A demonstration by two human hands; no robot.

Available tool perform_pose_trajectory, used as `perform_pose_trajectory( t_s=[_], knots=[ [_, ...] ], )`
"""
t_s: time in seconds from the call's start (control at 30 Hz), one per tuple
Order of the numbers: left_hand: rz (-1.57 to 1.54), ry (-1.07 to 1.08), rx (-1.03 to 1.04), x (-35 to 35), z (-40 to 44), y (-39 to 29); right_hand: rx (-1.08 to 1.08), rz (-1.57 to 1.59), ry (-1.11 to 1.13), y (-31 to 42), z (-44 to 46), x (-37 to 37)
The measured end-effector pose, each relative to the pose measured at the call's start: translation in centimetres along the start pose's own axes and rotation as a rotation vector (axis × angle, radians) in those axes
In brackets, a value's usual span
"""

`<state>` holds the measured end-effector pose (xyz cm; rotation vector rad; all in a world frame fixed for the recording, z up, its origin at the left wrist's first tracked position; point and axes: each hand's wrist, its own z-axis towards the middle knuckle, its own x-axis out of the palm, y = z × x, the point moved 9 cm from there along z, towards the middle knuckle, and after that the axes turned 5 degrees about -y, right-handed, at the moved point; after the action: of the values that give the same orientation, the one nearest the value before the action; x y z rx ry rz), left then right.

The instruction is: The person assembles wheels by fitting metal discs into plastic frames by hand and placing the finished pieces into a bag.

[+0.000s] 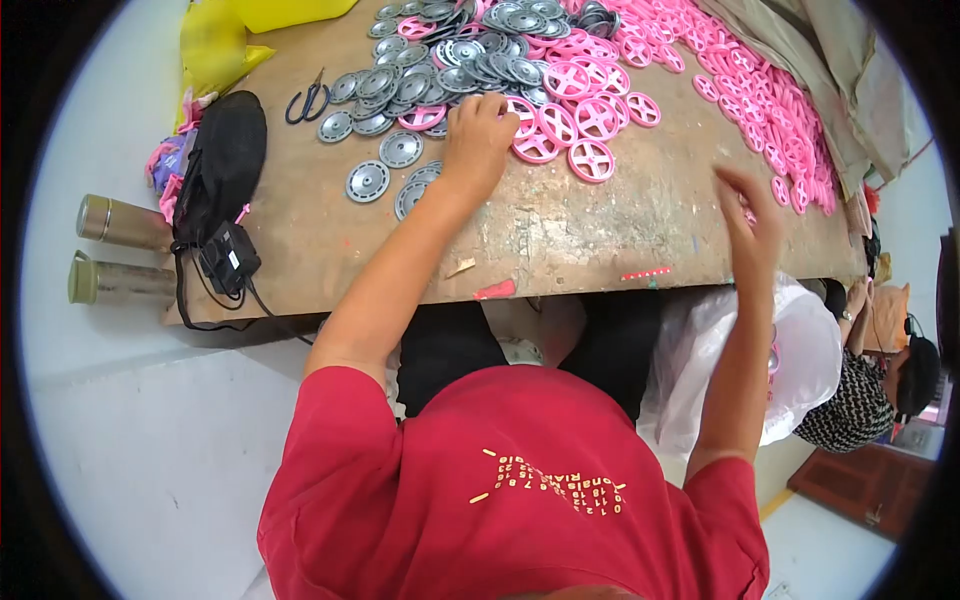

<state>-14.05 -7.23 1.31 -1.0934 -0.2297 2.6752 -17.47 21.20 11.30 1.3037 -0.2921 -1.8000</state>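
My left hand (480, 142) reaches to the front edge of a pile of grey discs (400, 150) and pink wheels (591, 160). Its fingers are curled, and a pink wheel (521, 118) shows right at the fingertips; whether they grip it is hidden. My right hand (752, 222) hangs above the right part of the table, smeared by motion. A bit of pink shows beside its palm, too blurred to tell whether it is held. The pink wheels are rings with crossed spokes, while the grey discs have a raised centre.
A large heap of pink wheels (765, 110) covers the table's (600, 240) right side. Scissors (308, 100), a black pouch (225, 150), a power adapter (229, 258) and two bottles (120, 280) lie left. A white plastic bag (800, 370) hangs below my right arm. Another person (860, 400) sits at right.
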Motion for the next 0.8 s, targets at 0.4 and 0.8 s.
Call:
perform_pose_trajectory(
  t_s=[0.4, 0.8],
  knots=[
    [-0.622, 0.107, -0.616, -5.4, -6.0, 1.9, -0.464, -0.158, 0.149, 3.1, 12.2, 25.2],
    [-1.791, -0.060, -1.225, -2.4, -9.2, -0.5, 0.137, 0.537, 0.159, 4.1, 2.9, 15.0]
  ],
)
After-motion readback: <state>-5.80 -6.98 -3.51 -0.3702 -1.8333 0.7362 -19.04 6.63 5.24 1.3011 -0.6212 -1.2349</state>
